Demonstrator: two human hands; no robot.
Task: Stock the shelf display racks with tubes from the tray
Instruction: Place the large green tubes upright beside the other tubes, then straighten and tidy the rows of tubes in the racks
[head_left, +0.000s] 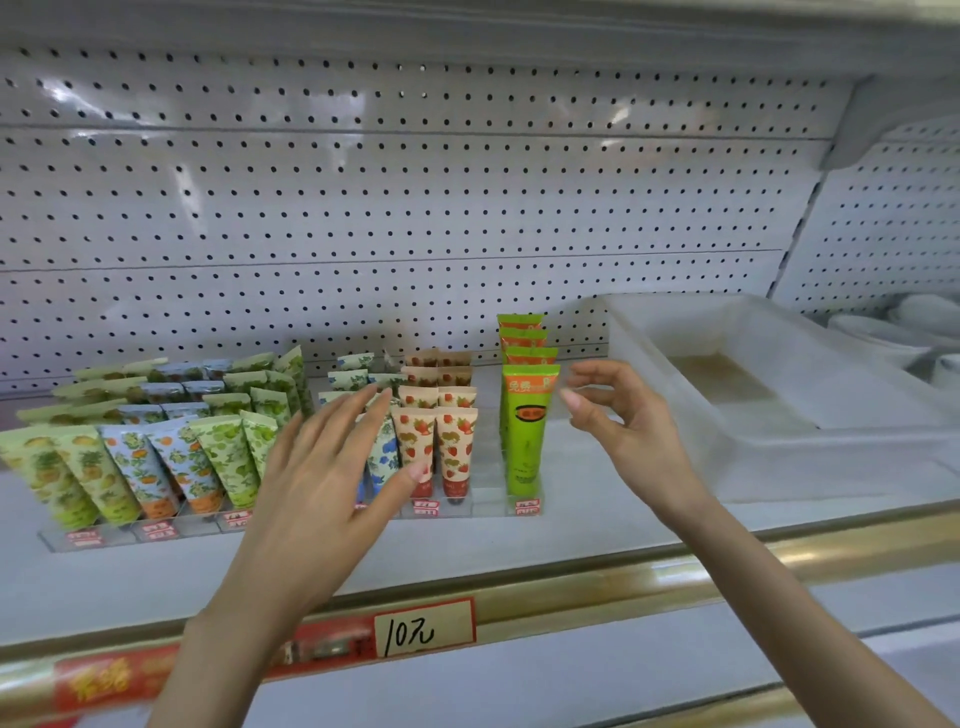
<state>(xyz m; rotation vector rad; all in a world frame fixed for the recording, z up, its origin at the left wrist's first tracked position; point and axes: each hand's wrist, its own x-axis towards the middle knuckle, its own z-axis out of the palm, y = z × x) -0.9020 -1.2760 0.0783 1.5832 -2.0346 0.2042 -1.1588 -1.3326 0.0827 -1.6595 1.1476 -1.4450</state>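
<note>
On the shelf (571, 535), two clear racks hold the tubes in rows, caps down and crimped ends up. The left rack (111, 540) carries the fruit-print tubes (135, 467), which lean rightward. The right rack (485, 499) carries blue-print, strawberry (457, 441) and green tubes (524, 431), with one lane between the last two showing no tube. The front green tube stands upright, long axis vertical, its crimp just left of the right hand's (623, 415) fingertips (571, 400). That hand is the nearer one; its fingers are loosely curved and grasp nothing. The left hand (322, 478) is spread flat in front of the blue-print row, also holding nothing. The tray (649, 338) lies right of the right hand; no tube shows in it, only a brownish patch on its floor. Stocking appears essentially complete.
</note>
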